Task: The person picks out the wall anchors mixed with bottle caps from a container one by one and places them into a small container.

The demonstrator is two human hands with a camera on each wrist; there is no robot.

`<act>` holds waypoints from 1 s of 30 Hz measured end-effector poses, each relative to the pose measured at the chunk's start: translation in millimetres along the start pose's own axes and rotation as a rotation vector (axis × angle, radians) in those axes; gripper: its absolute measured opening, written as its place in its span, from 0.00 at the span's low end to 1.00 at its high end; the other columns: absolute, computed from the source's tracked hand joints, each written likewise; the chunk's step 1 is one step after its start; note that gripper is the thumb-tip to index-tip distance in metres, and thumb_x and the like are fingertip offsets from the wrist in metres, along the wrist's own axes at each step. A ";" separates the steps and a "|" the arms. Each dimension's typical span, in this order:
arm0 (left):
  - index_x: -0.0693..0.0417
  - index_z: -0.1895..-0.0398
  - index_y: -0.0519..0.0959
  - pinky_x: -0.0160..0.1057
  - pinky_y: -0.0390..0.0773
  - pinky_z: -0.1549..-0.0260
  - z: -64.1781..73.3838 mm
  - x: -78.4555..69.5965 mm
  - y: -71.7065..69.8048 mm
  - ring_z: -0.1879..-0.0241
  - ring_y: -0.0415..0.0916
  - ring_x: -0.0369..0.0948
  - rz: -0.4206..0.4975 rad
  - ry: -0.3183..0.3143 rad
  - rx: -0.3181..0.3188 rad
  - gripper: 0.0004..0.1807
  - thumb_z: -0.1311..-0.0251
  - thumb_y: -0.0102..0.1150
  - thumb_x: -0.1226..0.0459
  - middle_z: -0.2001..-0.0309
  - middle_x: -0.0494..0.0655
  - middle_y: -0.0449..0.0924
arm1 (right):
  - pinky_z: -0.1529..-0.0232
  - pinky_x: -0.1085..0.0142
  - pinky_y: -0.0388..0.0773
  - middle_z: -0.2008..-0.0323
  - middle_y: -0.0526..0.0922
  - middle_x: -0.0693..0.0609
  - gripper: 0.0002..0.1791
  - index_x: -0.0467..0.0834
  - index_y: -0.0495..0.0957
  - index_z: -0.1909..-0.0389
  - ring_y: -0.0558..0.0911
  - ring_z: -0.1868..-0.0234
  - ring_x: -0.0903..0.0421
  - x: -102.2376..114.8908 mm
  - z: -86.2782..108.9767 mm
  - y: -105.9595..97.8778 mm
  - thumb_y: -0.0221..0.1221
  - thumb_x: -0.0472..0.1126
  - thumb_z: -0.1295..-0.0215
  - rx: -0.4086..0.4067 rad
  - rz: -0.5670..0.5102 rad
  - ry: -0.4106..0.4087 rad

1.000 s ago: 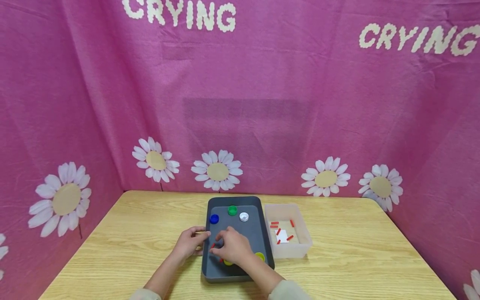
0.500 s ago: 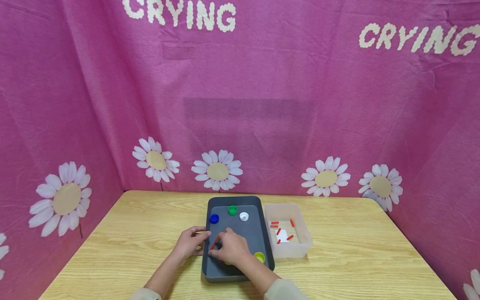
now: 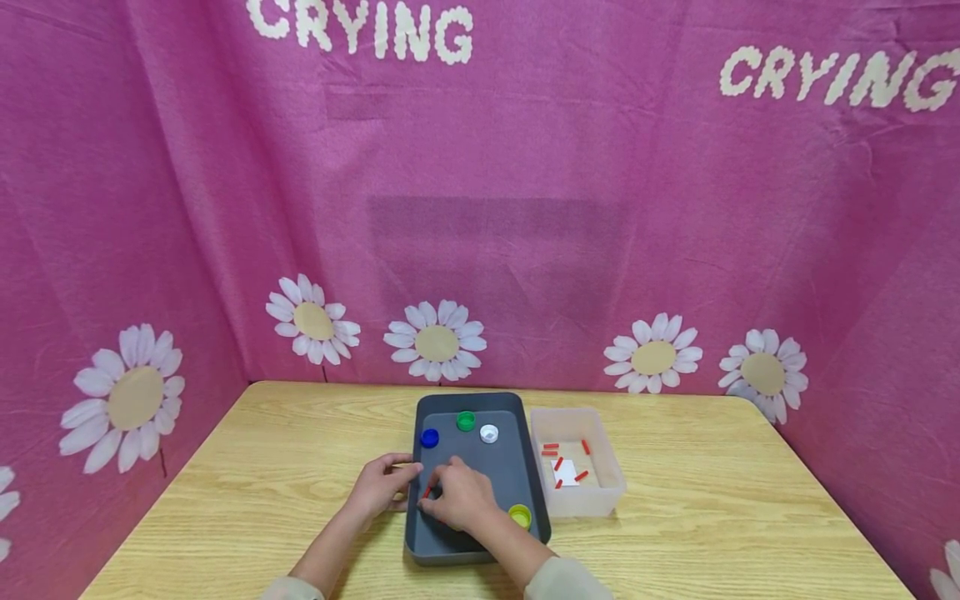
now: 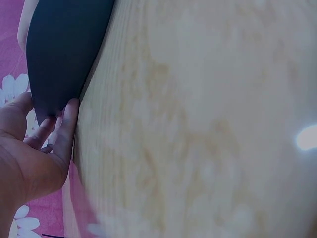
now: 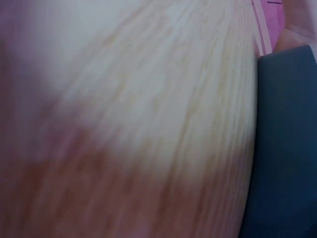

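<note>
In the head view my right hand reaches into a dark grey tray, pinching a short red stick between thumb and fingers near the tray's left side. Beyond it, in the tray's far half, stand a blue cap, a green cap and a white cap. A yellow cap sits at the near right of the tray. Along the left wall, my left hand holds the tray, its thumb at the rim. The left wrist view shows that hand's fingers against the outer wall. What lies under my right hand is hidden.
Right beside the tray is a translucent plastic box holding several red sticks and a white square. Both containers stand on a wooden table. A pink cloth with printed daisies hangs behind and at the sides.
My right hand has shifted slightly left and nearer, still pinching the red stick. It now covers another yellow cap and a bit of red seen earlier beneath it. The left hand stays on the tray.
</note>
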State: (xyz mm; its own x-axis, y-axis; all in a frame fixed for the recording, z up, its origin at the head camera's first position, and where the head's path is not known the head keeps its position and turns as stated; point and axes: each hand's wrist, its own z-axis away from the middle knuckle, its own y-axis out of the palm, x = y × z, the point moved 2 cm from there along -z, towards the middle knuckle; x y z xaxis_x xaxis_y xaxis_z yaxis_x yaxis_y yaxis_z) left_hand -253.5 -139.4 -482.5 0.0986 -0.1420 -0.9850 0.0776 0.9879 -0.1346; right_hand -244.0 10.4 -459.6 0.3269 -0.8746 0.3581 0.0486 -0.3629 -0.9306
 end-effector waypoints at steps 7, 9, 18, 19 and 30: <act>0.66 0.45 0.72 0.40 0.84 0.74 1.0 -3.0 2.4 0.72 0.73 0.39 -0.016 -0.050 -0.044 0.25 0.42 0.61 0.59 0.68 0.51 0.74 | 0.77 0.67 0.67 0.73 0.69 0.57 0.13 0.52 0.82 0.69 0.69 0.76 0.61 -1.2 0.7 -2.5 0.67 0.55 0.50 -0.015 -0.008 -0.005; 0.65 0.45 0.73 0.40 0.83 0.74 0.9 -3.3 3.2 0.72 0.73 0.39 -0.022 -0.064 -0.062 0.23 0.41 0.60 0.61 0.68 0.51 0.74 | 0.77 0.67 0.68 0.73 0.69 0.57 0.13 0.52 0.82 0.69 0.70 0.76 0.61 -2.0 0.7 -4.1 0.67 0.55 0.51 -0.020 -0.015 -0.009; 0.64 0.47 0.74 0.40 0.83 0.75 -0.9 -1.9 3.5 0.73 0.73 0.39 -0.035 -0.067 -0.073 0.22 0.41 0.60 0.61 0.68 0.51 0.75 | 0.76 0.66 0.69 0.71 0.71 0.57 0.13 0.51 0.82 0.70 0.72 0.75 0.61 -8.8 0.7 -9.7 0.67 0.55 0.51 -0.037 -0.050 -0.002; 0.64 0.47 0.74 0.40 0.83 0.75 -1.1 -1.7 3.5 0.73 0.73 0.39 -0.034 -0.069 -0.073 0.22 0.41 0.60 0.61 0.67 0.51 0.76 | 0.76 0.66 0.69 0.71 0.71 0.57 0.13 0.51 0.82 0.69 0.72 0.75 0.61 -9.4 1.1 -10.2 0.67 0.55 0.51 -0.037 -0.053 0.000; 0.65 0.45 0.72 0.41 0.84 0.73 1.1 -3.6 3.0 0.70 0.76 0.39 -0.049 -0.073 -0.056 0.24 0.41 0.60 0.59 0.62 0.54 0.79 | 0.78 0.68 0.67 0.73 0.70 0.57 0.14 0.49 0.82 0.68 0.69 0.76 0.62 -16.1 4.8 -17.8 0.67 0.53 0.50 -0.063 -0.146 0.019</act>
State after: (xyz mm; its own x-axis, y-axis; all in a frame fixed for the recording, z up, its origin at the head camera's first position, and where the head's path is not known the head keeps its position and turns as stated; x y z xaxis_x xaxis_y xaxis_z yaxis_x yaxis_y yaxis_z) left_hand -252.5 -135.9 -479.3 0.1686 -0.1920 -0.9668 0.0288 0.9814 -0.1899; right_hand -245.5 32.5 -449.1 0.3029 -0.8168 0.4910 0.0345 -0.5055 -0.8621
